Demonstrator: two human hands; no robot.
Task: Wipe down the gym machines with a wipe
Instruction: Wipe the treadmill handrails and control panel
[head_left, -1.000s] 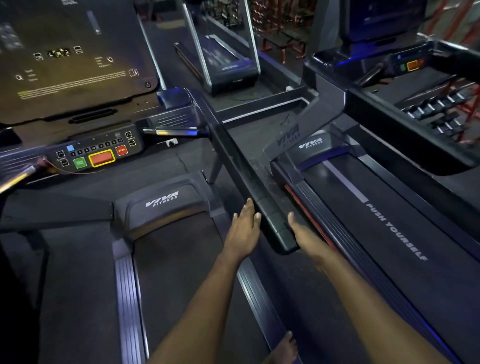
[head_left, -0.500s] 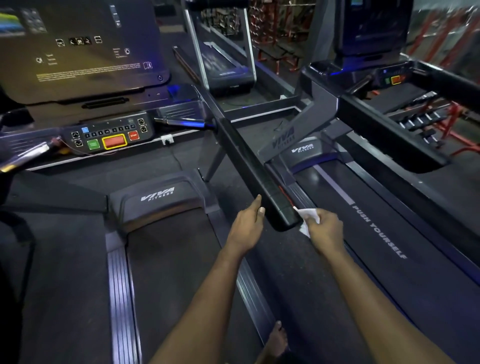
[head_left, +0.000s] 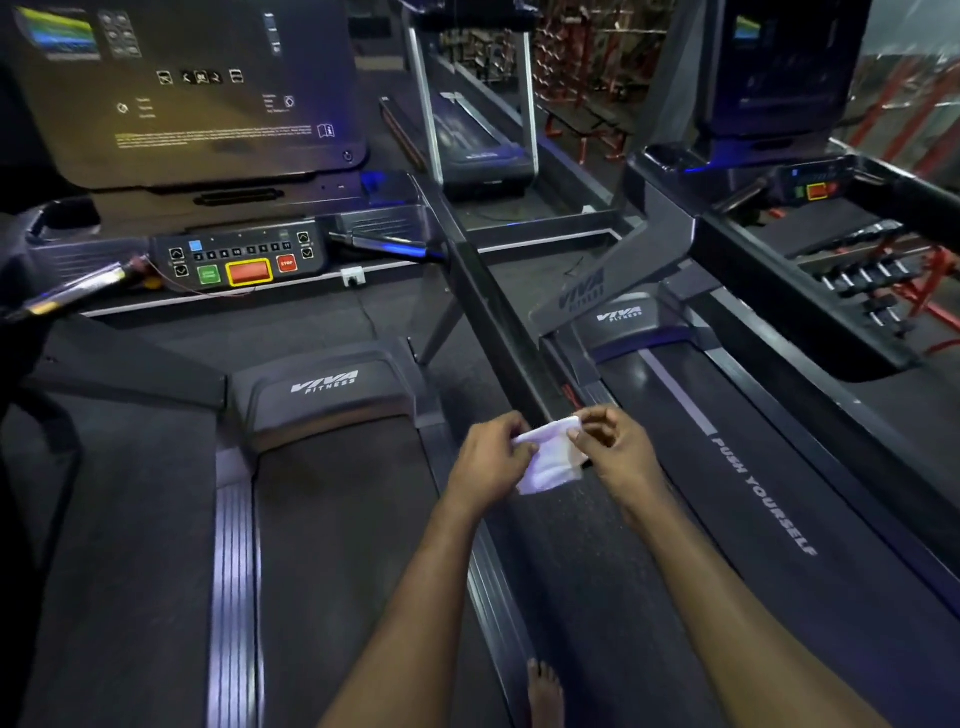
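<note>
- Both hands have drawn back from the near end of the handrail and met just in front of it. Half a second ago the right hand alone held the wipe against that end, while the left lay flat beside it.
- Far left, the near treadmill's console stands dark above a button panel with green, orange and red keys.
- Its motor cover reads VIVA FITNESS.
- The left hand has its fingers curled and pinches the left edge of the wipe.
- White and crumpled, the wipe hangs in the air between the two hands, covering the handrail's near end from view.
- A bare foot shows at the bottom edge, below the hands.
- The right hand pinches the wipe's upper right corner between thumb and forefinger, the other fingers loosely curled.
- The neighbouring treadmill carries the words PUSH YOURSELF.
- Far right stands a dumbbell rack.
</note>
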